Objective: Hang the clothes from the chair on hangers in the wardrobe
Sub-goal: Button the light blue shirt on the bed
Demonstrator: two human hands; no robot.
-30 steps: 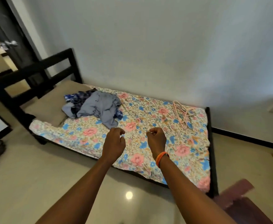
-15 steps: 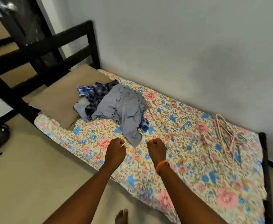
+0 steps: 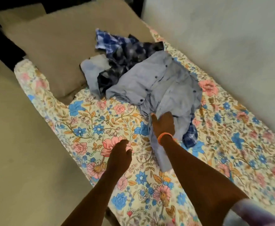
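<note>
1. Head view, only one to go on: right hand (image 3: 163, 123), orange band (image 3: 164, 137) on the wrist, down on the light blue shirt (image 3: 158, 88), fingers dug into the cloth at the near end of it. Looks like a gather-and-grab rather than a flat press, though fingertips mostly buried in the folds.
2. Left hand (image 3: 119, 154) over the flowered sheet (image 3: 88, 128), just beside the shirt's tail, fingers curled loosely, holding nothing.
3. Shirt itself crumpled on the bed, partly on top of a dark blue plaid shirt (image 3: 125, 53); another pale garment (image 3: 92, 70) poking out by the tan pillow (image 3: 52, 46).
4. Probably the pick-up step, so very early in the job. Better to go for the collar or shoulders than the hem; otherwise lots of fumbling later when a hanger goes in.
5. Worth bringing the left hand in to pin or peel off the plaid one, since the two look tangled and could lift together.
6. Buttons visible down the front, seemingly undone. Handy for a hanger.
7. Containers: none in shot. No wardrobe, no chair, no hangers in frame either, so nothing to say on what's inside anything.
</note>
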